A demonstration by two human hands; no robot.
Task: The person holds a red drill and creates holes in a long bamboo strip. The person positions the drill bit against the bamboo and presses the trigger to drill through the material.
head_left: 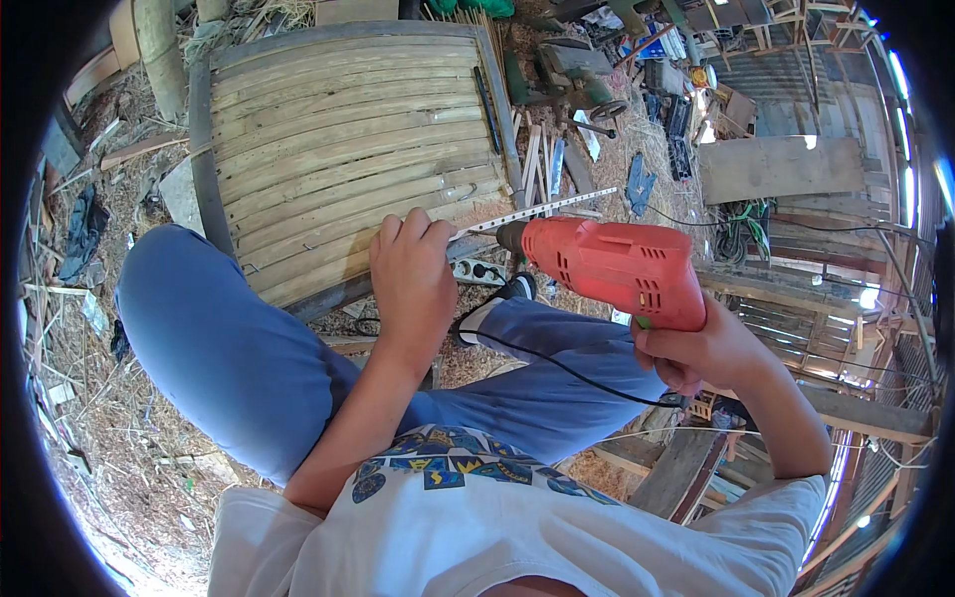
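Note:
My right hand is wrapped round the handle of a red power drill, which points to the left. Its dark chuck carries a bit whose tip is close to my left hand. Between the closed fingers of that hand is the near end of a thin white strip with a row of holes. The strip slants away to the right, past the drill's front. Whether the bit touches the strip, I cannot tell. A black cord runs from the drill's handle across my leg.
A low slatted wooden platform with a dark frame lies in front of me. A white power strip sits by its near right corner, beside my foot. Wood offcuts, a metal machine with a handwheel and straw litter the ground.

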